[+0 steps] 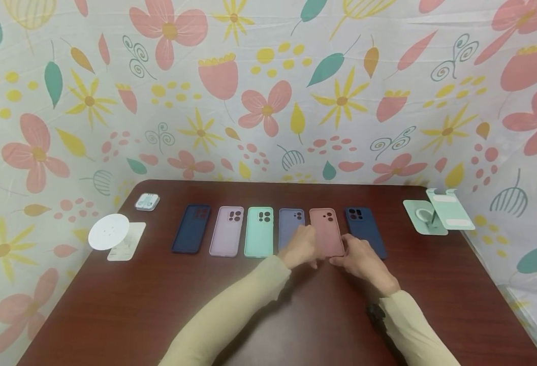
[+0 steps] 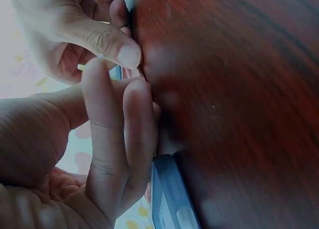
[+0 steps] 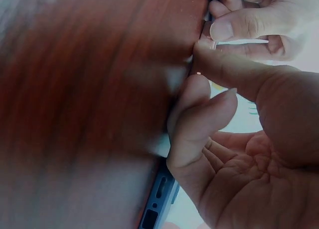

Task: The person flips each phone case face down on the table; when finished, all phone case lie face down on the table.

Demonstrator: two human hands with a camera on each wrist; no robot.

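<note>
A pink phone case (image 1: 326,229) lies flat on the table in a row of cases, its camera holes toward the wall. My left hand (image 1: 301,246) pinches its lower left corner, partly covering the periwinkle phone case (image 1: 290,221) beside it. At the lower right corner, my right hand (image 1: 363,260) grips the same pink case, thumb along the near edge. The dark blue phone case (image 1: 366,231) lies just right of that hand. Both thumbs come close together at the near edge in the left wrist view, where the pink case is mostly hidden behind the fingers (image 2: 102,119).
Further left lie a mint phone case (image 1: 259,234), a lilac one (image 1: 226,234) and a navy one (image 1: 190,231). A white round stand (image 1: 109,232) and boxed earphones (image 1: 147,202) sit at the left edge, a pale green folding stand (image 1: 451,209) at the right. Patterned cloth (image 1: 268,101) hangs behind.
</note>
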